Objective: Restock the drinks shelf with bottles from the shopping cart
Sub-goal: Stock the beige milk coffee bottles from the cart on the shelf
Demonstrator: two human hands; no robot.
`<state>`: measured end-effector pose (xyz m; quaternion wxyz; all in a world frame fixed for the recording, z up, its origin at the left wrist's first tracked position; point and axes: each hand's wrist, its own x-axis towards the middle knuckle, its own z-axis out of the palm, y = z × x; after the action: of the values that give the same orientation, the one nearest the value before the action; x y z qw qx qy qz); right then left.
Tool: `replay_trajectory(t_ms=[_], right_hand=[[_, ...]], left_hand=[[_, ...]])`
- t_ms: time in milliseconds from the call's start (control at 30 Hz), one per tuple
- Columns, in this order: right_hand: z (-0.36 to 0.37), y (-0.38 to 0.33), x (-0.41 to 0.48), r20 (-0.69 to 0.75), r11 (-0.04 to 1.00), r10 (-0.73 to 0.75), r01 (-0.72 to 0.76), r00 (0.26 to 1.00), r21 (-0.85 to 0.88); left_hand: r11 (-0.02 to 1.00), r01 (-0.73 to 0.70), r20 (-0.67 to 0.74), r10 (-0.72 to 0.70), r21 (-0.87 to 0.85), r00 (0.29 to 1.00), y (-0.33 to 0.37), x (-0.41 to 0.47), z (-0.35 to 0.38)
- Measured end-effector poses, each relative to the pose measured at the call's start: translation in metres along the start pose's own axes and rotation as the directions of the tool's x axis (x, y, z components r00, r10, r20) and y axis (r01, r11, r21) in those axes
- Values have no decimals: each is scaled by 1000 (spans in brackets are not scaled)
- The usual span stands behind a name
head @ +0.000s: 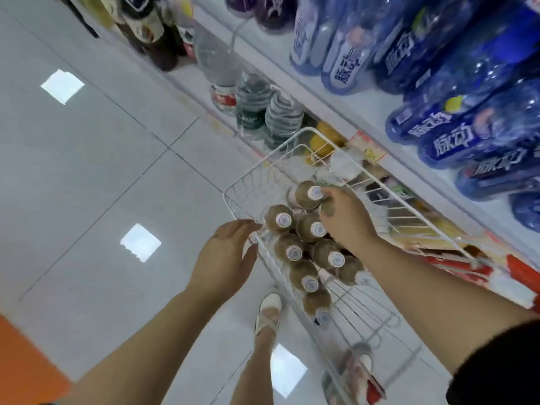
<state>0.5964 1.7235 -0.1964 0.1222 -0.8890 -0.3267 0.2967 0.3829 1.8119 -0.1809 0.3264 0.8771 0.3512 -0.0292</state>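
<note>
A white wire shopping cart (251, 176) stands beside the drinks shelf (377, 112). Several brown bottles with white caps (293, 252) stand packed upright inside it. My right hand (347, 214) reaches into the cart, fingers curled around the neck of the farthest brown bottle (305, 194). My left hand (225, 255) hovers open at the cart's left rim, palm turned toward the bottles, holding nothing.
Blue-labelled bottles (444, 133) fill the upper shelf at right. Clear water bottles (254, 106) and dark bottles (157, 39) stand on lower shelves farther along. Grey tiled floor (102, 171) lies left of the cart. My foot in a white shoe (268, 314) is beside the cart.
</note>
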Motion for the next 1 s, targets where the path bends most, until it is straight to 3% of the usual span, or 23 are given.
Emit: replay_trajectory(t_ms=[133,233,367,467,567,633,733,833,1000], right_hand=[[37,2,38,45,997,-21,25,999,-77],[49,6,54,-23,995,-44,42,999,-91],[43,10,53,-115,996,-89,91,989,13],[24,13,29,-227,980,-65,105,972,170],[3,17,1,-351,960,-56,147,935,237],[-10,19,-13,-418,950,-41,165,908,266],[-24,18,-29,-514,928,-25,212,857,307],[-36,17,-44,-581,899,13,245,813,363],[-72,13,-80,-671,862,58,301,739,407]], left_hand=[[993,-100,-24,101,61,995,-26,16,23],[983,-111,-73,123,145,990,-29,22,28],[979,-117,-109,136,168,985,-18,39,28],[980,-154,72,146,126,987,2,61,26],[954,-143,353,44,262,935,18,84,37],[933,-153,440,-6,325,898,21,96,49],[934,-120,392,-23,335,920,22,105,59],[974,-37,299,-32,222,954,26,101,57],[996,-83,-3,82,-21,997,63,78,18]])
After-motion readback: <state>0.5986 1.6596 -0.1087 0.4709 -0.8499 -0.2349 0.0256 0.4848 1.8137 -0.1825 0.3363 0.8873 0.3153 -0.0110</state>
